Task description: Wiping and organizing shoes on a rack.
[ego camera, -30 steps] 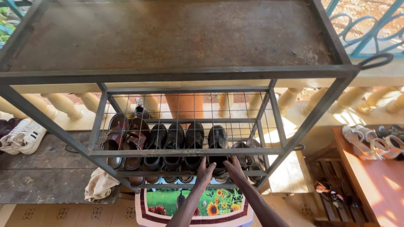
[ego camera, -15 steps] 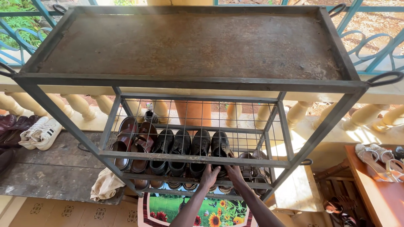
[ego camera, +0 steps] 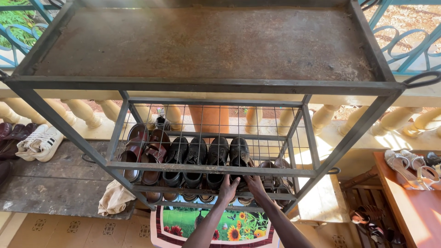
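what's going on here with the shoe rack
A person is reaching both hands into a rusty metal shoe rack. The left hand and right hand are both on a black shoe at the right end of a row of black shoes on the wire shelf. Brown sandals sit at the left end of that row. White sneakers lie on a low bench off to the left.

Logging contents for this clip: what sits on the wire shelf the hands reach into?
On the wire shelf: brown leather sandals at left, then black leather shoes. Both hands, left hand and right hand, meet at the rightmost black shoe. The frame bar hides the shoes' heels.
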